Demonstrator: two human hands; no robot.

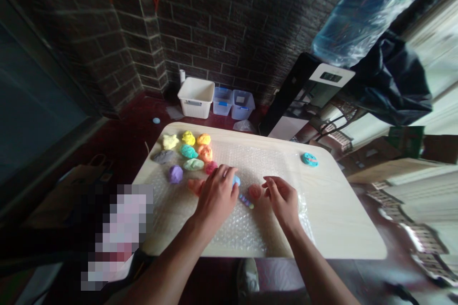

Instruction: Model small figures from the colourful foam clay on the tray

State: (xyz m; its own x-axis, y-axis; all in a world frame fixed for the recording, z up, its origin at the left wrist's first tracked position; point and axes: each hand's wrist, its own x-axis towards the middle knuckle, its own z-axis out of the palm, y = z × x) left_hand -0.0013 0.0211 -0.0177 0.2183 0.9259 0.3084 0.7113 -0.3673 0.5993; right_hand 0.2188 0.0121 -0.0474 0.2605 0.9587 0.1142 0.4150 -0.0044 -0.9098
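Well, from where I stand, the soft-looking lumps call for a light touch, and both hands are working close together over the bubble wrap [229, 228] on the bench [343, 214]. The left hand [219, 191] is palm down, half open with its fingers loosely curved, right by the light blue lump [236, 180]; I can't tell if it has hold of it. The right hand [282, 195] has its thumb and forefinger drawn nearly together beside the coral disc [255, 192], and whether anything sits between those tips is too small to see. Between the 2 hands, close to the disc, lies a short row of pastel beads [246, 201]; I'd judge they want fingertip pressure only, with the left wrist kept off the reddish-orange lump [195, 186] just beside it. More lumps are grouped towards the bench's far left, among them the purple lump [175, 174] and the teal lump [188, 151], and mixing would likely muddy such colours. A blue disc [309, 159] lies well apart on the right. Beyond the bench, 1 white basket [196, 105] stands beside 2 clear bins [222, 105]; a pale patch shows in the right-hand bin, but I can't make out its contents.
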